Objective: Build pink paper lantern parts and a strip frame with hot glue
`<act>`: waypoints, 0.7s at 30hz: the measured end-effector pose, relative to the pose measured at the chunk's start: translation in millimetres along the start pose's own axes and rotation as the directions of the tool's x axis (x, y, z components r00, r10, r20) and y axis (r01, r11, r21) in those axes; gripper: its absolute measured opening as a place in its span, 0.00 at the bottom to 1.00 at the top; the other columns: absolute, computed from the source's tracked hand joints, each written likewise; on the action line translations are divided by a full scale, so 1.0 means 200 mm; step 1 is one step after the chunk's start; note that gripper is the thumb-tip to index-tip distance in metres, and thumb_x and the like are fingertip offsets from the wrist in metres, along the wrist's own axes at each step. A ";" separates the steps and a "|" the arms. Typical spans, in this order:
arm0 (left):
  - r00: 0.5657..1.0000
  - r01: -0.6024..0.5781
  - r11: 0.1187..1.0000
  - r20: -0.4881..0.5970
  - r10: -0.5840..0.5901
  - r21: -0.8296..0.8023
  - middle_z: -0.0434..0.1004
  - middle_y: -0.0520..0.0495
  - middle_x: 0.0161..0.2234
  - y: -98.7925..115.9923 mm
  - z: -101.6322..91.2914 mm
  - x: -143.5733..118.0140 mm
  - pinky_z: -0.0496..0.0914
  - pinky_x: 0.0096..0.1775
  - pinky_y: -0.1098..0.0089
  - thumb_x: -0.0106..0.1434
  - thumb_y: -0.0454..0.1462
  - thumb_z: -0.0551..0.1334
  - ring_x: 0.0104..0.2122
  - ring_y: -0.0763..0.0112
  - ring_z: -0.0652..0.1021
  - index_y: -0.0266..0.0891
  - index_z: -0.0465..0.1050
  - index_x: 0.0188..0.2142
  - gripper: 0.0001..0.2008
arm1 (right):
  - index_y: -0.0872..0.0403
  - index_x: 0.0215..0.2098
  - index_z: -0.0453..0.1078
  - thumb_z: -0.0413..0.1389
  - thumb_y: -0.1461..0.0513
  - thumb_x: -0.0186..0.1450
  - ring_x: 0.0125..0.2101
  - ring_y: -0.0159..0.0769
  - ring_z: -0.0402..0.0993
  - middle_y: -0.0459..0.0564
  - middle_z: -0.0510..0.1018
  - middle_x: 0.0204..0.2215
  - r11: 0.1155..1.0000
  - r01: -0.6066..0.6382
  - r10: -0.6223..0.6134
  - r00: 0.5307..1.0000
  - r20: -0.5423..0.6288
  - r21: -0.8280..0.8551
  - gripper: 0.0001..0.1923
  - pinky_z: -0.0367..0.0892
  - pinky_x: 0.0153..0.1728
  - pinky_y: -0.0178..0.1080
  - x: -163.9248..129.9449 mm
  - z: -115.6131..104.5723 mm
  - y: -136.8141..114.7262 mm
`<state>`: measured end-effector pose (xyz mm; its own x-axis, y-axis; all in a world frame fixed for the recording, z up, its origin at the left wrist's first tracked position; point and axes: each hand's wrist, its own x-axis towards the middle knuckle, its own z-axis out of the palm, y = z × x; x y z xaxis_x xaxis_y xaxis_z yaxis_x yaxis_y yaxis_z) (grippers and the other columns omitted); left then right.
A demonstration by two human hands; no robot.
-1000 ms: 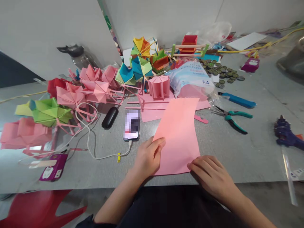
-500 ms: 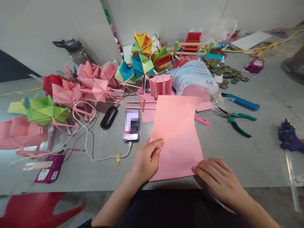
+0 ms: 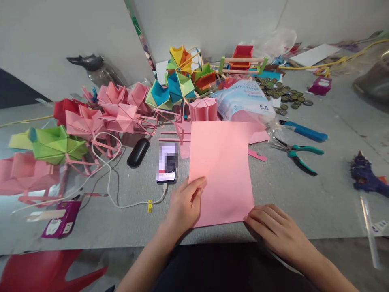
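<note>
A pink sheet of paper (image 3: 223, 170) stands between my hands, its lower edge near the front of the grey table. My left hand (image 3: 187, 202) pinches its left edge, thumb on the face of the sheet and the other fingers partly behind it. At the lower right corner, my right hand (image 3: 273, 225) grips the paper between thumb and fingertips. The sheet's far end covers part of the pink paper pieces and lies in front of a pink fluted paper form (image 3: 204, 109). Left of the sheet, a phone (image 3: 167, 162) lies plugged into a white cable (image 3: 138, 202).
Folded pink paper models (image 3: 118, 115) and a green one (image 3: 59, 144) crowd the left. A copy paper pack (image 3: 246, 99), round metal caps (image 3: 291, 95), pliers (image 3: 299, 154), a blue-handled tool (image 3: 306, 130) and a glue gun (image 3: 367, 174) lie to the right. A black case (image 3: 138, 153) lies near the phone.
The paper's lower edge has lifted slightly and its far end has shifted a little left. Both hands keep their hold. The whole view has moved slightly.
</note>
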<state>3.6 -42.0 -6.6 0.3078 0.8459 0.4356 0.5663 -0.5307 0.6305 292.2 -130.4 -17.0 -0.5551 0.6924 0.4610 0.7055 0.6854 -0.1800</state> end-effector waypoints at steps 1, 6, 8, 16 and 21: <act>1.000 -0.010 1.000 -0.004 0.010 0.023 0.89 0.39 0.47 0.00 0.00 0.00 0.84 0.47 0.62 0.76 0.31 0.60 0.46 0.60 0.88 0.37 0.81 0.54 0.12 | 0.56 0.47 0.76 0.49 0.73 0.77 0.41 0.38 0.79 0.51 0.83 0.39 1.000 -0.002 0.002 1.000 0.009 -0.002 0.14 0.71 0.46 0.42 0.00 0.00 0.00; 0.996 -0.067 0.988 -0.044 0.073 0.141 0.88 0.40 0.44 -0.01 0.01 0.00 0.82 0.43 0.62 0.78 0.33 0.59 0.41 0.60 0.87 0.38 0.80 0.53 0.11 | 0.58 0.51 0.76 0.50 0.72 0.77 0.44 0.41 0.80 0.55 0.85 0.45 0.998 -0.039 0.041 0.998 0.041 -0.053 0.13 0.72 0.48 0.44 -0.02 0.03 0.00; 0.994 -0.089 0.978 -0.049 0.100 0.190 0.87 0.41 0.43 -0.02 0.02 0.00 0.81 0.42 0.63 0.79 0.33 0.58 0.39 0.61 0.86 0.38 0.79 0.54 0.11 | 0.60 0.54 0.75 0.51 0.66 0.80 0.46 0.43 0.80 0.57 0.85 0.48 0.992 -0.078 0.083 0.995 0.051 -0.096 0.12 0.71 0.48 0.45 -0.03 0.05 0.00; 0.977 -0.181 0.911 -0.038 0.209 0.371 0.83 0.39 0.48 -0.01 0.04 0.00 0.76 0.49 0.58 0.75 0.27 0.57 0.46 0.58 0.81 0.41 0.74 0.60 0.18 | 0.61 0.60 0.75 0.49 0.61 0.81 0.58 0.49 0.75 0.59 0.84 0.56 0.981 -0.118 0.133 0.986 0.097 -0.154 0.17 0.67 0.53 0.48 -0.05 0.06 0.01; 0.989 -0.147 0.926 0.067 0.132 0.348 0.75 0.31 0.61 0.02 0.06 0.00 0.72 0.58 0.47 0.73 0.33 0.63 0.58 0.48 0.75 0.37 0.70 0.62 0.19 | 0.60 0.60 0.75 0.51 0.61 0.80 0.60 0.49 0.73 0.59 0.83 0.59 0.980 -0.126 0.142 0.985 0.099 -0.154 0.17 0.66 0.53 0.48 -0.05 0.08 0.01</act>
<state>15.4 -43.0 -12.8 0.4306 0.7700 0.4707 0.7453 -0.5976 0.2957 292.3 -133.1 -35.4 -0.4903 0.8015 0.3424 0.8290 0.5501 -0.1006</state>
